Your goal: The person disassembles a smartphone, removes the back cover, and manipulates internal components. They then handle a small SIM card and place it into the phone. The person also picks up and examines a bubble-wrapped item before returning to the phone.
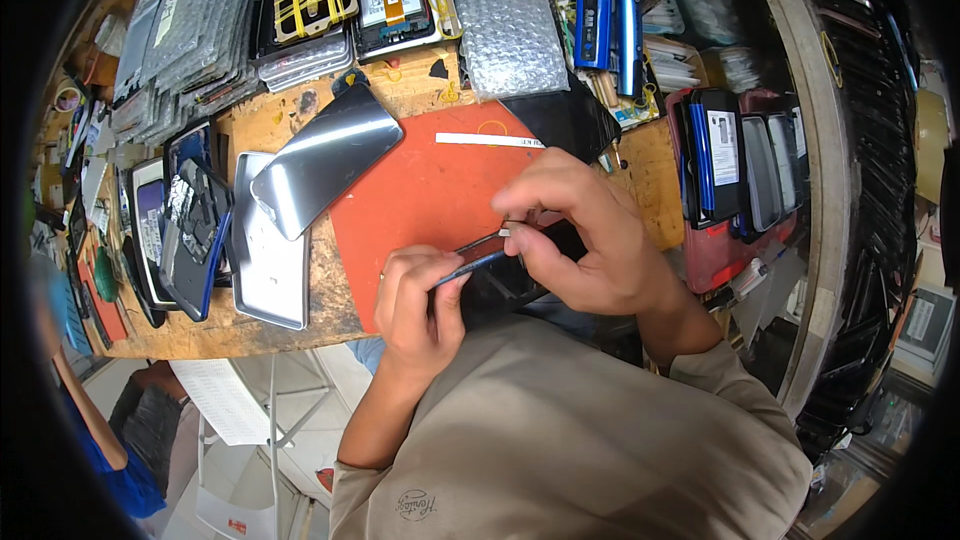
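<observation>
My left hand [420, 305] grips a thin, dark, phone-like part [470, 267] by its left end. The part is tilted nearly edge-on, showing a bluish-grey rim, and its far side is partly hidden by my hands. At its upper right end, the thumb and fingers of my right hand [595, 240] pinch a tiny pale piece [505, 232], too small to name. Both hands are over the near edge of an orange-red mat [430, 175]. A white strip [485, 140] with a yellow rubber band lies on the mat beyond my right hand.
A shiny grey panel [330, 160] overlaps the mat and a white shallow tray [272, 275]. Phones [200, 230] lie at the left, with bubble-wrapped stacks [190, 20] behind. Blue devices [593, 10] stand at the back. Another person's arm [90, 410] shows at lower left.
</observation>
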The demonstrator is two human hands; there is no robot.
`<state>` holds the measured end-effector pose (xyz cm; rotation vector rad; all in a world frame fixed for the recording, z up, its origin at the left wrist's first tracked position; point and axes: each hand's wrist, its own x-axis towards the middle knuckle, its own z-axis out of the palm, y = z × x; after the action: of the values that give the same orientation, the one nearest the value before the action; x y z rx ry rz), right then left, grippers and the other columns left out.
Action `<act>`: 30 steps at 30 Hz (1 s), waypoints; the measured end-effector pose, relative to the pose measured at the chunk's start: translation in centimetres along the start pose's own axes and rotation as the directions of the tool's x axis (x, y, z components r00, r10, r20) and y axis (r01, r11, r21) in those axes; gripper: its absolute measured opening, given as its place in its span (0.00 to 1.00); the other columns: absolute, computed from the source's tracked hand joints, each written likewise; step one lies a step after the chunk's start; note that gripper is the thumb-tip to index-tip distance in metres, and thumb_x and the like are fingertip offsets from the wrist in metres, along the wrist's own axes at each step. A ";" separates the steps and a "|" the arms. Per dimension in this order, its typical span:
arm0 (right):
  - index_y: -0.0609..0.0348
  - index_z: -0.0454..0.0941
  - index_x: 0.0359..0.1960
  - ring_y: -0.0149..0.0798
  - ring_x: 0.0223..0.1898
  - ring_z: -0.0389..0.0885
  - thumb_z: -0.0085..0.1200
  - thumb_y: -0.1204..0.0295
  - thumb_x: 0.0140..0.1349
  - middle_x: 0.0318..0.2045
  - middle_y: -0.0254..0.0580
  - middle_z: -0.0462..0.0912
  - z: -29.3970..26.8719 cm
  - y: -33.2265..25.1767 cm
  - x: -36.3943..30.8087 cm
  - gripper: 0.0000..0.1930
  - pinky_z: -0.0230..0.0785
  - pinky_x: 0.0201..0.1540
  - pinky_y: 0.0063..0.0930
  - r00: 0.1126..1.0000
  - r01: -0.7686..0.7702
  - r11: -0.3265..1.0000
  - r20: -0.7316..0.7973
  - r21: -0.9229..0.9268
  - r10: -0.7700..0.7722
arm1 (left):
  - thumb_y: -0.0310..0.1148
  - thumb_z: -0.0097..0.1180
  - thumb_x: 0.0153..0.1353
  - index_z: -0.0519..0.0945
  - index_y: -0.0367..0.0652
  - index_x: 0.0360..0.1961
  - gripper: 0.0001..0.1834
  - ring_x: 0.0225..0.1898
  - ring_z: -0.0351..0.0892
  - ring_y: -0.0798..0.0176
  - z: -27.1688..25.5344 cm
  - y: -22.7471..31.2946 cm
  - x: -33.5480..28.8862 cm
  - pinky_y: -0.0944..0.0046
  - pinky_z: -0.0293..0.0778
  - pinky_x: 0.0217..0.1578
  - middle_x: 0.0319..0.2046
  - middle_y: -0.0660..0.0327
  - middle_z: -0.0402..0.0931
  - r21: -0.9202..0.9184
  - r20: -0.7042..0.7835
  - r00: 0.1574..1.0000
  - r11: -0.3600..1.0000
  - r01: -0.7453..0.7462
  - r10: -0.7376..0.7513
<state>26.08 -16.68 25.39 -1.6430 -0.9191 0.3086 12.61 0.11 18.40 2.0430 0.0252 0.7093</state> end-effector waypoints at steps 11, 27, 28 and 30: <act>0.60 0.81 0.55 0.31 0.40 0.86 0.62 0.83 0.64 0.39 0.38 0.85 1.4 0.3 2.4 0.17 0.79 0.42 0.27 0.998 -0.062 0.996 0.012 0.067 0.061 | 0.27 0.63 0.72 0.79 0.33 0.53 0.13 0.44 0.82 0.57 0.6 1.0 1.5 0.60 0.78 0.46 0.45 0.50 0.81 -0.293 -0.014 0.957 0.916 0.273 -0.290; 0.60 0.89 0.51 0.46 0.41 0.86 0.63 0.87 0.60 0.40 0.44 0.88 0.1 1.6 3.6 0.17 0.78 0.45 0.38 0.937 0.211 0.977 0.277 0.037 -0.213 | 0.39 0.58 0.79 0.83 0.34 0.45 0.15 0.46 0.74 0.66 -1.0 -0.5 2.7 0.65 0.70 0.49 0.45 0.61 0.75 -0.603 0.356 0.883 0.646 0.467 -0.306; 0.58 0.89 0.51 0.46 0.41 0.86 0.63 0.85 0.60 0.39 0.43 0.88 0.3 1.8 3.8 0.18 0.78 0.45 0.38 0.934 0.216 0.975 0.280 0.056 -0.223 | 0.39 0.58 0.79 0.83 0.34 0.46 0.15 0.46 0.73 0.67 -1.1 -0.6 2.8 0.65 0.69 0.49 0.45 0.61 0.75 -0.614 0.374 0.877 0.628 0.479 -0.303; 0.58 0.89 0.50 0.46 0.40 0.86 0.64 0.85 0.60 0.38 0.42 0.88 0.5 1.9 4.0 0.17 0.78 0.45 0.38 0.930 0.225 0.971 0.278 0.082 -0.239 | 0.39 0.58 0.79 0.83 0.34 0.47 0.15 0.46 0.73 0.67 -1.2 -0.8 2.9 0.66 0.69 0.50 0.45 0.62 0.75 -0.632 0.398 0.863 0.589 0.504 -0.311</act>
<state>29.19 -13.54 24.57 -1.4488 -1.3032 0.4084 14.63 2.34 19.59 1.2532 0.0654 0.1026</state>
